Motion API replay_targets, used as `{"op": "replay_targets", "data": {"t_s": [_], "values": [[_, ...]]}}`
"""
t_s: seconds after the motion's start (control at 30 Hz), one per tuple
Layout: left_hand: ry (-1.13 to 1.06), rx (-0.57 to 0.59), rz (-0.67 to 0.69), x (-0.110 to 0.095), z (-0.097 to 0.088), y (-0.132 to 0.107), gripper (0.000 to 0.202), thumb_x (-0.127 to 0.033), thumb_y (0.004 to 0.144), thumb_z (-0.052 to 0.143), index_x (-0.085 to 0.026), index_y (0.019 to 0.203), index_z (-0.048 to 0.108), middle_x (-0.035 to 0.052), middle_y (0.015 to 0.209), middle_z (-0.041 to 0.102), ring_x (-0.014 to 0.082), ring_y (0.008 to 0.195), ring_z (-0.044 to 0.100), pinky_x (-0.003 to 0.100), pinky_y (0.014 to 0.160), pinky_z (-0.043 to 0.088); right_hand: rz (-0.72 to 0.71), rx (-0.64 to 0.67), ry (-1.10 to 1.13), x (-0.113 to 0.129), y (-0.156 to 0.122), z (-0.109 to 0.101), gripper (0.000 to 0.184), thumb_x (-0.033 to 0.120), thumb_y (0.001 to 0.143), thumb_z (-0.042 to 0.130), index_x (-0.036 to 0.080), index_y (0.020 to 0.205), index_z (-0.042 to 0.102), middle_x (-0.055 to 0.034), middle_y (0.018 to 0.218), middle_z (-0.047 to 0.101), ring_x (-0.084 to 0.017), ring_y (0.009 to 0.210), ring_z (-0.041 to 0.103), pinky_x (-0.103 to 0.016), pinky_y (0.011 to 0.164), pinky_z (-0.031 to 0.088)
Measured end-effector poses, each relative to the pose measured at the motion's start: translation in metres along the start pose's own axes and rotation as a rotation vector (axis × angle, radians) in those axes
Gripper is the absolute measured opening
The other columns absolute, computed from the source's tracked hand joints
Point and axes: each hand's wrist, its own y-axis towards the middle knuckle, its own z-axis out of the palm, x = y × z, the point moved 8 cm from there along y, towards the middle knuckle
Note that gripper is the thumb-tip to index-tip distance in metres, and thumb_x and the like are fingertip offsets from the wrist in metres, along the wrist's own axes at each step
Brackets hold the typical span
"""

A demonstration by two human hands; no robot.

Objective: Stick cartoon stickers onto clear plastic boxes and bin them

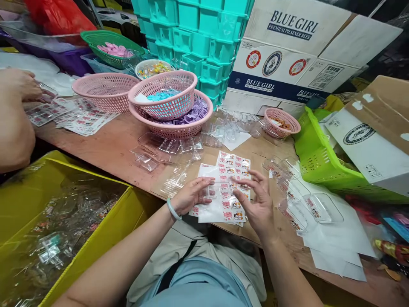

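My left hand (193,195), with a pale bracelet at its wrist, pinches a small clear plastic case (220,189) between thumb and fingers. At the case's right end is my right hand (258,202), its fingers curved and spread; I cannot tell whether the fingertips touch the case. Beneath both hands lie sticker sheets (234,164) printed with pink lettering and cartoon cats. Several empty clear cases (182,147) lie beyond my left hand. To the right, clear cases bearing stickers (322,208) rest on white backing sheets (345,238).
Pink baskets (169,113) of blue and purple pieces stand at the back, before stacked teal crates (204,47). A yellow bin (96,230) of clear cases is at left, a green basket (326,153) at right. Another person's hand (28,87) is at far left.
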Motion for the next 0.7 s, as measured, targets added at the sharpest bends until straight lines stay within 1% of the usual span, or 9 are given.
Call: {"op": "replay_targets", "data": {"t_s": [0.03,0.07,0.1,0.17,0.27,0.4,0.6,0.7], "values": [[0.013,0.024,-0.009,0.001,0.001,0.001,0.036,-0.040,0.079,0.070,-0.017,0.107,0.066,0.0121,0.118,0.059,0.0205,0.093,0.063,0.027,0.066,0.054,0.076,0.066,0.087,-0.003,0.001,0.005,0.017,0.038,0.085,0.065,0.022,0.090,0.069,-0.0080,0.109,0.060,-0.023,0.106,0.057,-0.039,0.093,0.046],[0.021,0.040,-0.012,0.002,0.002,0.001,0.037,-0.041,0.079,0.070,-0.018,0.107,0.067,0.0118,0.114,0.061,0.0200,0.093,0.063,0.027,0.066,0.054,0.157,0.149,0.168,-0.008,0.001,0.014,0.019,0.039,0.086,0.064,0.021,0.085,0.068,-0.0060,0.094,0.063,-0.020,0.090,0.060,-0.034,0.082,0.049],[0.026,0.048,-0.010,0.002,0.003,0.001,0.037,-0.042,0.079,0.070,-0.018,0.107,0.067,0.0112,0.112,0.061,0.0192,0.092,0.062,0.027,0.066,0.053,0.234,0.230,0.232,-0.012,0.000,0.023,0.022,0.041,0.086,0.062,0.020,0.082,0.067,-0.0040,0.082,0.063,-0.017,0.077,0.059,-0.030,0.072,0.049],[0.031,0.056,-0.001,0.003,0.004,0.000,0.037,-0.042,0.078,0.071,-0.019,0.106,0.068,0.0097,0.110,0.062,0.0169,0.088,0.061,0.027,0.067,0.053,0.344,0.338,0.298,-0.017,-0.003,0.037,0.027,0.044,0.085,0.062,0.018,0.080,0.066,-0.0012,0.071,0.060,-0.014,0.065,0.054,-0.026,0.062,0.045],[0.028,0.066,-0.002,0.004,0.004,-0.001,0.036,-0.041,0.077,0.072,-0.019,0.105,0.069,0.0082,0.105,0.062,0.0140,0.082,0.059,0.026,0.068,0.051,0.392,0.396,0.309,-0.020,-0.005,0.048,0.032,0.048,0.083,0.063,0.017,0.077,0.064,0.0009,0.065,0.056,-0.012,0.061,0.050,-0.024,0.058,0.041],[0.014,0.081,-0.012,0.005,0.002,-0.001,0.035,-0.040,0.078,0.072,-0.020,0.106,0.069,0.0083,0.103,0.061,0.0141,0.083,0.058,0.025,0.068,0.050,0.412,0.449,0.259,-0.025,-0.006,0.053,0.033,0.049,0.083,0.062,0.017,0.078,0.064,0.0017,0.065,0.055,-0.011,0.060,0.049,-0.023,0.056,0.039],[-0.004,0.099,-0.018,0.007,0.001,0.000,0.036,-0.039,0.077,0.073,-0.019,0.107,0.069,0.0077,0.098,0.063,0.0146,0.083,0.059,0.026,0.069,0.050,0.426,0.454,0.237,-0.030,-0.006,0.055,0.033,0.050,0.083,0.061,0.017,0.078,0.064,0.0009,0.066,0.057,-0.012,0.059,0.051,-0.023,0.055,0.041],[0.006,0.107,-0.016,0.007,0.002,0.000,0.035,-0.038,0.080,0.071,-0.018,0.108,0.068,0.0091,0.099,0.063,0.0160,0.086,0.059,0.026,0.069,0.050,0.405,0.463,0.216,-0.029,-0.005,0.055,0.032,0.048,0.083,0.061,0.017,0.076,0.064,0.0014,0.065,0.056,-0.011,0.058,0.050,-0.022,0.054,0.039]]}}
